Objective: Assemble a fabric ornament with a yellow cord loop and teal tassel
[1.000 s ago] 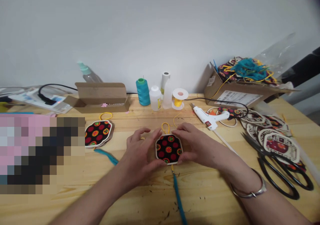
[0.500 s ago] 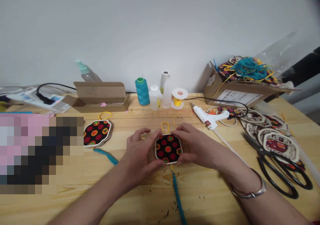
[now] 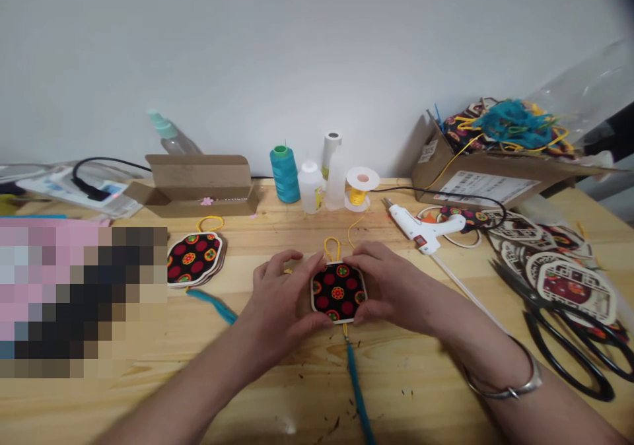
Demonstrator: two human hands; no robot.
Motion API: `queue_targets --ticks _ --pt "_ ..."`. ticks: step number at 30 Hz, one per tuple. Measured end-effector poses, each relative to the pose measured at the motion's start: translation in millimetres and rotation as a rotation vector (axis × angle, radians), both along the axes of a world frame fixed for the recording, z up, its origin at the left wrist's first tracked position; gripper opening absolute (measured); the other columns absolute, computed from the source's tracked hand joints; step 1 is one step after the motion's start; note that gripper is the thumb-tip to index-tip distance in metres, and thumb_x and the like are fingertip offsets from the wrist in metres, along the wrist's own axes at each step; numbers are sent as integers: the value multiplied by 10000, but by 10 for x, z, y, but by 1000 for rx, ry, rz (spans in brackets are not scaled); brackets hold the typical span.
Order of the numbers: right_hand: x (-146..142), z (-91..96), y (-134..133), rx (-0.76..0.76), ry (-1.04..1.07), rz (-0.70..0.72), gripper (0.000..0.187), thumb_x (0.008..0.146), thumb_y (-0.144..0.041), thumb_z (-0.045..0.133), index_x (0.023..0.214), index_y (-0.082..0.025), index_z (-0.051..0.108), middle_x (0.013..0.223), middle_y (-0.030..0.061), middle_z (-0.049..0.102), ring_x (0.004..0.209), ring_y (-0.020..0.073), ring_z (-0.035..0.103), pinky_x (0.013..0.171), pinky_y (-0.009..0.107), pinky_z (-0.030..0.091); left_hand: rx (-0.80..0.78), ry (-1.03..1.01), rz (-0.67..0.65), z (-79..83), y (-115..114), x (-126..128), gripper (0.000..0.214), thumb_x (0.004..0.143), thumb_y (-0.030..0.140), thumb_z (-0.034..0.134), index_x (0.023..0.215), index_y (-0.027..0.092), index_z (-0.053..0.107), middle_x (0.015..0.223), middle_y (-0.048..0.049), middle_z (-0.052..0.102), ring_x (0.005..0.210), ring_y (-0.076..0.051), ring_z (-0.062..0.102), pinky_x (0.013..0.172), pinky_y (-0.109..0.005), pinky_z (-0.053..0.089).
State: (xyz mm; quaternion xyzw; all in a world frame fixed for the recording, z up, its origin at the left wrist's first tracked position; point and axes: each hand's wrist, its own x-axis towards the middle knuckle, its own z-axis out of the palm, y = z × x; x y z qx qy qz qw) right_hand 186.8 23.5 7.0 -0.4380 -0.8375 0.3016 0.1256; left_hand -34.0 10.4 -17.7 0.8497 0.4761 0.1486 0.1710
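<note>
A small flat ornament (image 3: pixel 338 290), black with red and orange dots and a pale rim, lies on the wooden table (image 3: pixel 297 392) in front of me. My left hand (image 3: pixel 278 300) presses its left edge and my right hand (image 3: pixel 386 285) its right edge, fingers curled around it. A yellow cord loop (image 3: pixel 331 247) sticks out at its top, and a teal tassel (image 3: pixel 357 392) trails from its bottom toward me. I wear a silver bangle (image 3: pixel 505 385) on my right wrist.
A stack of similar ornaments (image 3: pixel 194 259) lies left. Behind are a teal thread spool (image 3: pixel 284 174), white bottles (image 3: pixel 311 187), yellow cord reel (image 3: pixel 360 187) and open cardboard box (image 3: pixel 198 184). Right: white glue gun (image 3: pixel 421 226), more ornaments (image 3: pixel 559 270), black scissors (image 3: pixel 569 339), filled box (image 3: pixel 490 161).
Both hands keep hold of the ornament in the same place. The view has shifted slightly, so everything sits a little higher and to the right.
</note>
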Motion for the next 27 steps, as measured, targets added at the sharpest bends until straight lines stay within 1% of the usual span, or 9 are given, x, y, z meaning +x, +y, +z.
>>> queue_targets --ticks 8,13,17,22,27 --pt "-9 -1 -1 -8 -18 -3 586 576 -272 773 1101 -214 517 1008 40 489 958 201 441 789 319 399 16 5 3 -8 2 1 651 715 434 623 1279 248 358 1232 -109 512 1181 -300 334 913 -485 277" --pt "-2 39 -17 -33 -12 -10 547 610 -279 750 1101 -215 514 1017 44 481 950 197 448 792 319 400 -1 6 -3 5 0 10 639 724 422 617 1278 224 367 1224 -121 518 1176 -301 339 914 -494 278" --pt "4 50 -20 -52 23 0 557 622 -276 743 1120 -216 502 1016 40 482 941 184 457 791 302 405 4 3 -6 9 -4 4 636 733 436 600 1284 216 369 1214 -126 527 1176 -312 336 909 -506 280" --pt "10 60 -24 -45 17 0 585 615 -265 746 1141 -225 493 1013 40 487 948 194 458 800 316 403 -4 -5 -18 9 -9 -4 634 737 424 599 1287 212 365 1223 -122 527 1182 -309 326 912 -496 278" --pt "16 57 -33 -56 36 16 551 642 -266 728 1140 -231 495 1027 44 489 946 190 469 793 312 413 -15 -8 -14 2 -11 3 640 731 425 602 1286 218 360 1226 -110 526 1183 -304 331 920 -486 266"
